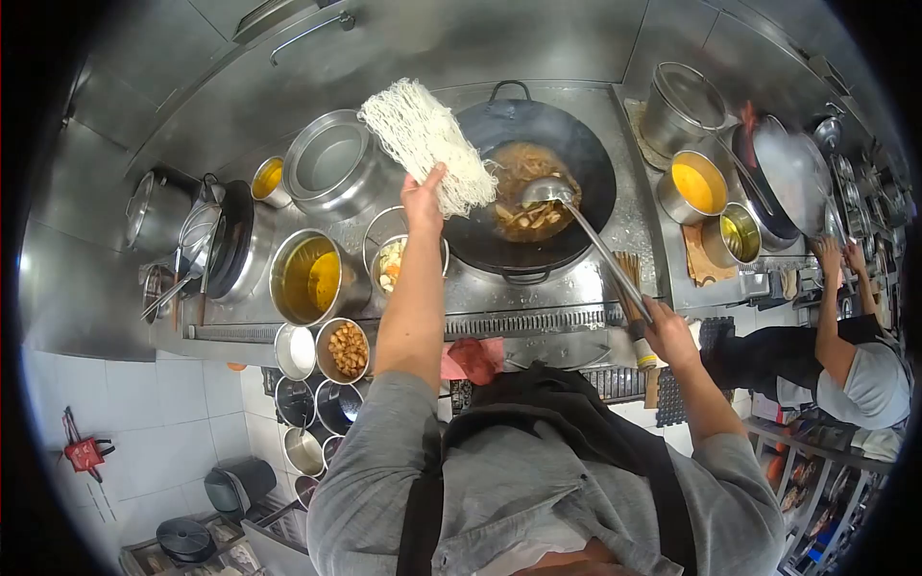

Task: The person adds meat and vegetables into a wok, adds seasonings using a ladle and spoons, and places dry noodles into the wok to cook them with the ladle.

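Note:
My left hand [423, 202] is closed on a flat block of pale dried noodles [427, 139], held up at the left edge of the black wok [600, 178]. Brown broth with sliced pieces [523, 158] lies in the bottom of the wok, under some steam. In my right hand [670, 333] is the long handle of a steel ladle [549, 190], whose bowl rests down in the broth. Below my left hand stands a wire strainer over a pot with chopped vegetables [391, 266], partly hidden by my forearm.
Left of the wok stand a large steel pot [331, 158] and a pot of yellow oil [312, 278]. A bowl of browned cubes [344, 350] sits at the front edge. A bamboo brush [629, 278] is near my right hand. At right, another person [845, 355] works at a second wok [788, 168].

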{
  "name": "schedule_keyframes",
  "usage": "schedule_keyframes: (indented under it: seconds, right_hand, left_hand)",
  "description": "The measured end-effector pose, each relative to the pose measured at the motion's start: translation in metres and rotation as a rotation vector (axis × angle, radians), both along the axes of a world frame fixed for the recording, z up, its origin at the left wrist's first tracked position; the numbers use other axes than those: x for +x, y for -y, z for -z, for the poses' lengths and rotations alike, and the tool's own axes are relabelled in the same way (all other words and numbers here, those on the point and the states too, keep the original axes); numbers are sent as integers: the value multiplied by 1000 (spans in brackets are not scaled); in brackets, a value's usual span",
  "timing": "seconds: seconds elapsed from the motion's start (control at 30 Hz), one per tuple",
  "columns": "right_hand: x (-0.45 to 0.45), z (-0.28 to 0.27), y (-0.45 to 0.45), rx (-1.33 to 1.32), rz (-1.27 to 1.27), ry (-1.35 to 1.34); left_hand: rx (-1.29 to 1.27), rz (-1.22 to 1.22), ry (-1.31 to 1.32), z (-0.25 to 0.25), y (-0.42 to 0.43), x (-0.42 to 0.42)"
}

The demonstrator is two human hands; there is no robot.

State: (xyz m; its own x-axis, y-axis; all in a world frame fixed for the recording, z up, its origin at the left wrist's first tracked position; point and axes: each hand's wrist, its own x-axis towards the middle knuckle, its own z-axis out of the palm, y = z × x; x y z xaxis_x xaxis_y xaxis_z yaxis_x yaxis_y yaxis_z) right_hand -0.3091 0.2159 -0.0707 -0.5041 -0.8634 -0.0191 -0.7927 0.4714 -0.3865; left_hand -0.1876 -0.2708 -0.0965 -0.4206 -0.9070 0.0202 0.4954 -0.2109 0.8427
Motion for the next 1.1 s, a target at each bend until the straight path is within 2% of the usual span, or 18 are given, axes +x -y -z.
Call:
schedule_keyframes:
  seconds: [0.1,0.13,0.17,0.3,0.4,0.5,0.57,0.63,0.7,0.83,0.9,0.93,0.97,1.03,1.1]
  right_hand:
    - [-5,1,-8,-57,20,65]
    - [-5,2,-9,-76,39,88]
    - [-7,3,-11,-95,58,113]
    - [-12,6,-15,-118,72,185]
    - [-17,8,-15,-129,77,247]
    - [-19,-1,-8,-152,90,316]
    - [-16,-8,-4,-165,98,354]
    - [-17,-14,5,-176,89,321]
    - [-19,-16,13,-187,61,319]
    - [-21,-12,16,-158,5,356]
    - [-25,2,9,-142,-53,297]
    - [-25,8,4,-122,-108,243]
    - [-24,11,2,-118,-107,246]
    - [-27,13,-1,-75,-128,213]
    - [-33,10,-1,-57,-125,188]
  left_hand:
    - [136,17,33,13,-19,-21]
    - [72,23,151,20,-23,-26]
    - [65,20,155,27,-30,-31]
    - [156,-122,316,42,-47,-44]
    - [41,-150,272,41,-66,-39]
    - [-51,-177,359,32,-85,-29]
    - [-202,-197,765,28,-89,-16]
    - [-229,-191,769,32,-88,-9]
    - [-361,-150,910,31,-90,-3]
    - [-402,-110,891,28,-108,4]
    - [-233,-294,558,21,-109,4]
    - [-126,-252,432,5,-100,8]
    - [-38,-195,453,-27,-101,11]
    - [-53,-197,625,-26,-78,10]
    - [-110,-202,666,-26,-75,8]
